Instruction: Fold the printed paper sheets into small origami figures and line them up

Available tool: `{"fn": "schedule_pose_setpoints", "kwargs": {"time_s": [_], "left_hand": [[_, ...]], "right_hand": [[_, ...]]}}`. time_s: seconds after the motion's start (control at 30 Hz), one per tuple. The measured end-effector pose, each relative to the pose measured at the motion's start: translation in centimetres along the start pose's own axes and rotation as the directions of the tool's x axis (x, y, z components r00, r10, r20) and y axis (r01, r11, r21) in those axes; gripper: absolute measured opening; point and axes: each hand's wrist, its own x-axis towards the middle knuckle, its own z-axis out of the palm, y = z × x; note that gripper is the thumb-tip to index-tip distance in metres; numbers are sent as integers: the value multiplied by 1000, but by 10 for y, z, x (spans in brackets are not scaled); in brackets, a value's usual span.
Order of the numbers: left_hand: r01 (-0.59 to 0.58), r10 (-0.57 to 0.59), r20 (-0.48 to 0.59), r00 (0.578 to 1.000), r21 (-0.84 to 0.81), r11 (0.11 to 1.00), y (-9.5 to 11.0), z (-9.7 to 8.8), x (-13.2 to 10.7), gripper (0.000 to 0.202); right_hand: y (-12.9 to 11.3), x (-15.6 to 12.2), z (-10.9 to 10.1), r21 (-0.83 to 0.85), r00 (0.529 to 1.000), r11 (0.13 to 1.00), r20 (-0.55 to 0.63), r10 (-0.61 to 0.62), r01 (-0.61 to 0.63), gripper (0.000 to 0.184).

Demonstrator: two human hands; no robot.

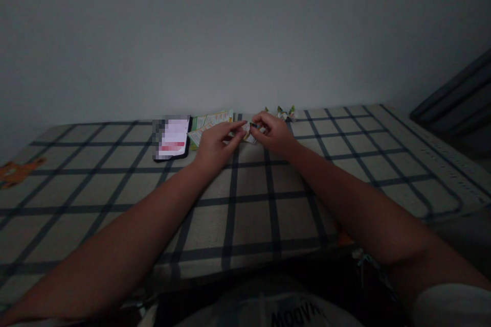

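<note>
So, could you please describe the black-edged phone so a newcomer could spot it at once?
On the grey checked tablecloth, look to the far edge by the wall. Just left of the left hand lies the black-edged phone, the only thing with a glowing screen.

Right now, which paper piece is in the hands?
The small pale piece, pinched between left hand and right hand; the printed sheets and folded bits lie on the cloth.
</note>
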Motion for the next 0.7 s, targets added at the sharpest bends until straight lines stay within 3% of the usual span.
{"fn": "schedule_pose_setpoints", "kwargs": {"time_s": [0.27, 0.57, 0.7], "left_hand": [[-9, 12, -23, 1000, 115, 993, -2, -4, 2, 19], [-132, 138, -29, 990, 156, 979, -10, -8, 4, 16], [-149, 155, -35, 987, 128, 980, -6, -8, 5, 13]], "right_hand": [[8, -1, -3, -113, 962, 957, -34, -271, 266, 14], [6, 0, -6, -179, 944, 931, -32, -329, 319, 11], [6, 0, -5, -238, 909, 889, -56, -414, 390, 10]]}}
